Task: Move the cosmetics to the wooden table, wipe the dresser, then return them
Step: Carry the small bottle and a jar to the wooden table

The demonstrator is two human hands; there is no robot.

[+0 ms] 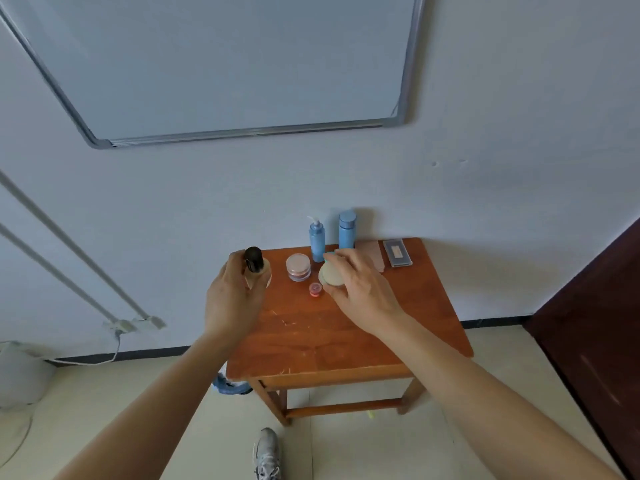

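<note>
Firmly, the left hand (232,296) has its fingers curled round a clear bottle (255,271) with a black cap, pale beige liquid showing through the glass; the bottle stands upright over the far left corner of the wooden table (346,337), and whether its base touches the top I cannot tell. The right hand (362,292) grips a round beige jar (330,276) from the side, thumb below and fingers arched over the far rim, with the flat lid tilted toward the camera.

Between the two hands sits a clear round pot (298,267) of pinkish powder, and just in front of it a small red pot (315,289), close to the jar in the right hand. Behind these, near the wall, stand a blue pump bottle (317,242) and a taller blue capped bottle (347,230), side by side and upright. To their right lie a flat pink palette (373,252), partly hidden by the right hand, and a grey case (398,252) beside it at the far right corner.

A whiteboard (225,64) hangs on the wall above, a grey shoe (268,455) shows on the tiled floor, and a blue cloth (227,386) lies under the table's left edge
</note>
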